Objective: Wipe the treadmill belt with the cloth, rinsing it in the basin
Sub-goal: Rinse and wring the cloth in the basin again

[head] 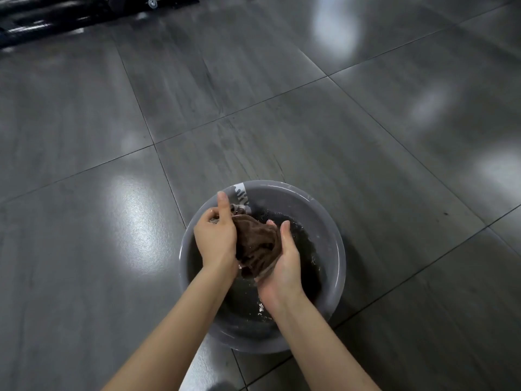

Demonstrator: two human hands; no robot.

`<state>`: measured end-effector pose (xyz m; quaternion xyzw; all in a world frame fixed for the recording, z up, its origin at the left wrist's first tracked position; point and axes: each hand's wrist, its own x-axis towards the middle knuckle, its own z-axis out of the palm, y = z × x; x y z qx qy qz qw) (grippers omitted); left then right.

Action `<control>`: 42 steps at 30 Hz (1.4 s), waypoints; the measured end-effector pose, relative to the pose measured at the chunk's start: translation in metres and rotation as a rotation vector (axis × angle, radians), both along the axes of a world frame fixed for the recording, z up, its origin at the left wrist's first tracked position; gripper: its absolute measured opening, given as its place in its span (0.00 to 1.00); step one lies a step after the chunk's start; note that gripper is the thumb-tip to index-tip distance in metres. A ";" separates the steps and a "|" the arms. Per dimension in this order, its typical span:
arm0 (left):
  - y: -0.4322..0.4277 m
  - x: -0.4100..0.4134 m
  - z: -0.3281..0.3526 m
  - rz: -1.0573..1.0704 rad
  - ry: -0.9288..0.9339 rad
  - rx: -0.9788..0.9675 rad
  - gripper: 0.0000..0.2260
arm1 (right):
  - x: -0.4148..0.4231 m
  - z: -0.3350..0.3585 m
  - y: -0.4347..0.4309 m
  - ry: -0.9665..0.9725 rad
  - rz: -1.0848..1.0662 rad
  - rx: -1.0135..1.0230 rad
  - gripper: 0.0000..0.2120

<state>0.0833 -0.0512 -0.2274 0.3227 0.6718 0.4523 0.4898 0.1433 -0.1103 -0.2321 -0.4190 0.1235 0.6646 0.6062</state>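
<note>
Grey tiled floor [282, 108] lies open all round, widest from 12 to 3 o'clock. A black frame [42, 18], cut off at 11 o'clock, is hard to identify. The basin [335, 249] sits at 6 o'clock. Over it, the left hand [215, 238] and right hand [282, 261] curl around the bunched brown cloth [255, 241], which mostly hides the right fingers.

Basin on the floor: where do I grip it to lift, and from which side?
Take the basin by its rim at two opposite points, left and right, coming from outside. It is round with a flared wall, no handles show, and it holds water, so a one-sided grip would likely tip it. The left hand and right hand hold the cloth; free them first.
</note>
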 end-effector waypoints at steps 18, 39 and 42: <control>-0.027 0.003 0.020 -0.460 -0.253 0.076 0.26 | -0.015 0.005 0.011 -1.004 0.136 -0.047 0.21; -0.010 0.016 0.017 0.004 -0.280 -0.319 0.16 | -0.004 -0.022 0.006 -1.537 0.113 0.227 0.18; -0.005 0.018 0.011 0.041 -0.285 -0.382 0.17 | 0.002 -0.027 0.011 -1.582 0.147 0.286 0.21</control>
